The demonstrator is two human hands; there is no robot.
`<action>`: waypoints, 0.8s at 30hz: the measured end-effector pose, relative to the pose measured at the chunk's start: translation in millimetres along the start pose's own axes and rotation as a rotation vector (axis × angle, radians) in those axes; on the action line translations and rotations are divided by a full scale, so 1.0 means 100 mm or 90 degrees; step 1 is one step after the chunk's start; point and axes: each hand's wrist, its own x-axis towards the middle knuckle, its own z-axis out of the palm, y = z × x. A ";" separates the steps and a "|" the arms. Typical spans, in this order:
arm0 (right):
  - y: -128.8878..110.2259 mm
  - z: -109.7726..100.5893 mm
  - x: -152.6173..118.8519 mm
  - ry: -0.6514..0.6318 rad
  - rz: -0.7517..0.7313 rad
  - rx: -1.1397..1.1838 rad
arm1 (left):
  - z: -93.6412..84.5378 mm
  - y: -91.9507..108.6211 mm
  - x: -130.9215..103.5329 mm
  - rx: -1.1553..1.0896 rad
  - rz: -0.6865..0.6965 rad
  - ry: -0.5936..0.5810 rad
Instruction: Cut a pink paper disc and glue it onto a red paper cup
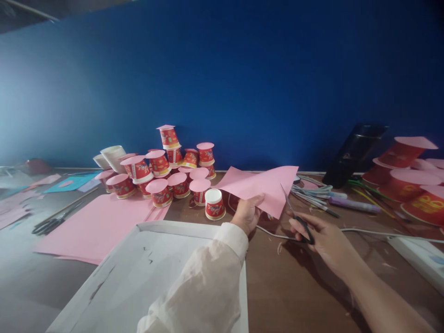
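While the paper (272, 182) hung above the table (277, 286), pinched at its near edge by the left hand (247, 215) | scissors (302, 225) sat rightward, long axis slanting up-left, tips overlapping the paper's right edge, contact unclear | right hand (324, 237), nearer that edge, gripped them.

Craft workspace: paper (268, 187), scissors (294, 214), cups (215, 211)

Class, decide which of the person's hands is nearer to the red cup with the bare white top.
Left. The left hand, gripping the pink sheet, is just to the right of the red cup; the right hand, holding the scissors, is farther right.
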 end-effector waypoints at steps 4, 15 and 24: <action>-0.02 0.01 -0.02 -0.003 -0.004 0.004 | 0.02 0.01 -0.02 -0.009 -0.007 0.009; 0.01 0.00 0.00 -0.013 -0.009 0.011 | 0.01 0.03 -0.02 -0.010 0.017 0.004; 0.03 -0.02 0.00 -0.005 -0.036 -0.008 | -0.01 0.03 0.00 -0.002 0.040 -0.024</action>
